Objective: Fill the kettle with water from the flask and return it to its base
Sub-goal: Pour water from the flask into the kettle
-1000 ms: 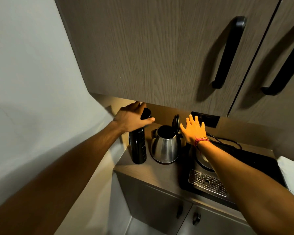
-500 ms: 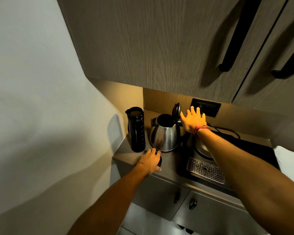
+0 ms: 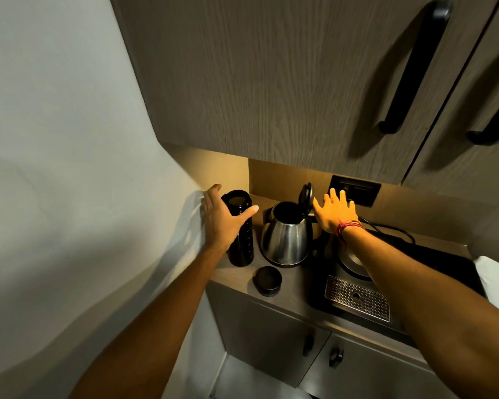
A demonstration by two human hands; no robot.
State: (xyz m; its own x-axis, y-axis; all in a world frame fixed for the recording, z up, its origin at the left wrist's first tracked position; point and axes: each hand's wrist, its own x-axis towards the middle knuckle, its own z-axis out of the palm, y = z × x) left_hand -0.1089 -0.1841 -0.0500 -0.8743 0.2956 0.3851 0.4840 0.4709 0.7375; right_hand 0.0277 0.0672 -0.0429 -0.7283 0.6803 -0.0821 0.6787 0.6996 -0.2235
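A black flask (image 3: 242, 249) stands upright and uncapped at the counter's left end. Its round black cap (image 3: 267, 281) lies on the counter in front of it. My left hand (image 3: 224, 220) is spread around the flask's upper part, thumb on its right and fingers on its left, not clearly closed on it. Just to the right, the steel kettle (image 3: 285, 240) sits on the counter with its lid (image 3: 305, 195) tipped up. My right hand (image 3: 333, 213) hovers flat with spread fingers beside that lid, over the kettle's handle. The round kettle base (image 3: 355, 263) lies on the black tray, partly under my right forearm.
The black tray (image 3: 444, 269) with a metal drip grate (image 3: 357, 302) fills the counter's right side. A wall socket (image 3: 355, 190) and a black cord (image 3: 392, 228) sit behind. Wall cupboards (image 3: 271, 82) hang low overhead; a white wall (image 3: 69, 139) closes off the left.
My left hand lifted off the flask's top, set the cap down at the counter's front, then rose back to the flask. The right hand stayed by the kettle lid.
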